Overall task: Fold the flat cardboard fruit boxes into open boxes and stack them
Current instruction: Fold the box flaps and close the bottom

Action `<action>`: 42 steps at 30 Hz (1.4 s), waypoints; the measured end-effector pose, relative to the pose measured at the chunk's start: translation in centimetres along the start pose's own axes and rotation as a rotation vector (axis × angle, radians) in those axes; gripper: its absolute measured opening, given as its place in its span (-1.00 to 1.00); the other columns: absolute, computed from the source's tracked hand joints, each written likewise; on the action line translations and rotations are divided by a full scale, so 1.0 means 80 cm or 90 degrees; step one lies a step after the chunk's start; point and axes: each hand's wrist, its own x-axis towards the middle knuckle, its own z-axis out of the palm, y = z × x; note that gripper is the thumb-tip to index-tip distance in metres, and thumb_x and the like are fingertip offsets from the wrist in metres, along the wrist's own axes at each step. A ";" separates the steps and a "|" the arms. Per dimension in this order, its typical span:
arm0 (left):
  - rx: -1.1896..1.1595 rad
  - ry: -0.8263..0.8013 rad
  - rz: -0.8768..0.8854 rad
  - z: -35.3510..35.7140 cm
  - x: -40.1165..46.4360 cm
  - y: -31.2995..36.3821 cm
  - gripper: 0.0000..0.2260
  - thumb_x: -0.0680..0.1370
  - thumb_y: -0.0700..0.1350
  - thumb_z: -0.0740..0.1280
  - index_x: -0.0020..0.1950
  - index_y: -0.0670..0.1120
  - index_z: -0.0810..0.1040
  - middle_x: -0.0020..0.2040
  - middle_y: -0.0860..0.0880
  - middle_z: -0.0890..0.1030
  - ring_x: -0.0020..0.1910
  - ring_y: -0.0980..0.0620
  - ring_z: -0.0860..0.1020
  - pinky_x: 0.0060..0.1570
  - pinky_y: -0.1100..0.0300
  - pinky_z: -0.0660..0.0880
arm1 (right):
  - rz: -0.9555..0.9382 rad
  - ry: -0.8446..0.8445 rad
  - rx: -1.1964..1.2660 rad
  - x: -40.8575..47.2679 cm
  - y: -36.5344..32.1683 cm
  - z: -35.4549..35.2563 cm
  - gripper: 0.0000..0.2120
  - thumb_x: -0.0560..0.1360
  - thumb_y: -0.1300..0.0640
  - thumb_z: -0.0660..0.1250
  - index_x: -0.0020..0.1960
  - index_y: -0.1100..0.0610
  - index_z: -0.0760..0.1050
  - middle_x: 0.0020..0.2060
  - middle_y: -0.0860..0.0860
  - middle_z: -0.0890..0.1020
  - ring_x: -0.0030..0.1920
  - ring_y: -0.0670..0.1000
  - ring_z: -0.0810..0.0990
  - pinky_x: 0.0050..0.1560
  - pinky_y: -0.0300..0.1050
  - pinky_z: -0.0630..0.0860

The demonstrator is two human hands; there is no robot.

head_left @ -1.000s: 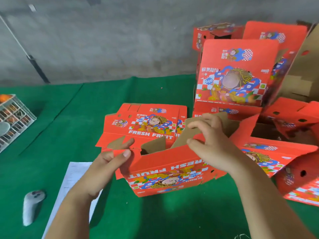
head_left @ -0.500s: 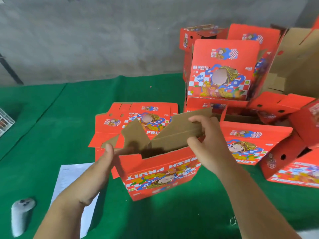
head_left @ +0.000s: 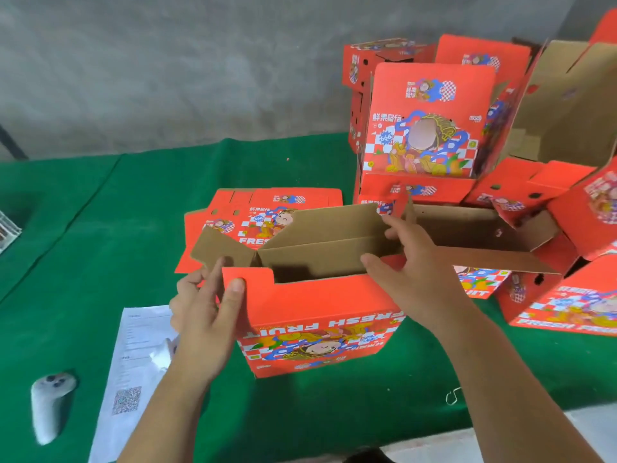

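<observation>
Half-folded red fruit box [head_left: 320, 315] stands upright mid-table on the green cloth [head_left: 100, 228], w/ brown flaps up. Left hand [head_left: 203, 315] pinches its left end flap, thumb on the red face. Right hand [head_left: 410, 272] grips the far brown panel. Flat blanks [head_left: 263, 212] lie just behind; folded boxes [head_left: 430, 121] are piled at the far right edge.

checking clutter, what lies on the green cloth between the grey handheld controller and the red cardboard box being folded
In the head view, a white printed paper sheet lies between the grey handheld controller and the red cardboard box; the left hand overlaps it.

Box pile [head_left: 430, 128] crowding right side
</observation>
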 end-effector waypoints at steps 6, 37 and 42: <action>0.126 0.040 -0.023 0.012 0.010 0.017 -0.24 0.42 0.45 0.14 0.54 0.11 0.42 0.34 -0.12 0.36 0.31 -0.17 0.30 0.29 -0.07 0.25 | 0.079 -0.045 -0.083 0.005 0.002 0.006 -0.23 0.54 -0.26 0.33 0.63 -0.10 0.09 0.57 -0.09 0.09 0.54 -0.01 0.21 0.40 0.13 0.38; 0.105 -0.135 0.306 0.045 0.053 0.031 -0.64 0.51 -0.07 0.20 0.26 0.09 0.57 -0.11 0.17 0.65 -0.04 -0.11 0.61 0.04 -0.06 0.50 | 0.049 -0.097 -0.535 -0.023 0.011 0.071 -0.33 0.62 -0.16 -0.19 0.69 0.01 -0.06 0.64 0.04 0.20 0.59 0.05 0.21 0.56 0.00 -0.08; 0.341 -0.083 0.273 0.065 0.090 0.035 -0.55 0.63 0.10 0.18 0.53 0.11 0.37 -0.10 -0.07 0.71 -0.09 -0.18 0.68 -0.32 0.12 0.37 | 0.094 0.145 -0.307 -0.029 0.012 0.090 -0.17 0.46 -0.19 0.17 0.68 -0.11 -0.03 0.66 0.11 -0.22 0.64 0.17 -0.17 0.56 0.17 -0.15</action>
